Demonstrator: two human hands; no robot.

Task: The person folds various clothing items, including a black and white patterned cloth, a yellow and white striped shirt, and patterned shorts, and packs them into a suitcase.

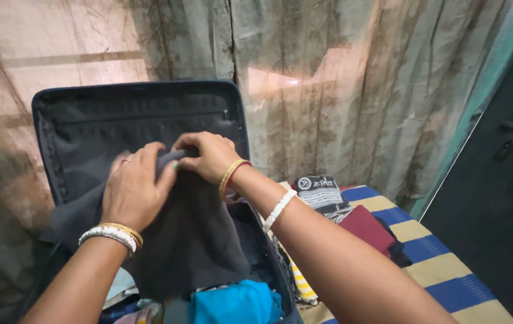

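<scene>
Dark grey cloth (pixel 190 240) is what I have in both hands, held up over the open suitcase (pixel 58 156) whose lid stands against the curtain (pixel 358 90). My left hand (pixel 133 192) is closed on the cloth's top edge from the left side; my right hand (pixel 208 155) pinches the same edge just beside it, fingers curled in — both grasping, neither released. The cloth hangs down from that edge into the case, touching the clothes below, where a blue garment (pixel 235 303) lies at the near edge. I judge this the folding or laying-in step, with the cloth not yet flat; lowering it evenly would call for both grips to keep the edge level. Right of the case, a striped sheet (pixel 442 270) in blue and yellow covers the bed — on it sit a maroon fold (pixel 367 227) and a black printed cloth (pixel 322 192) near the far edge. A dark wall (pixel 502 180) closes the right side.
</scene>
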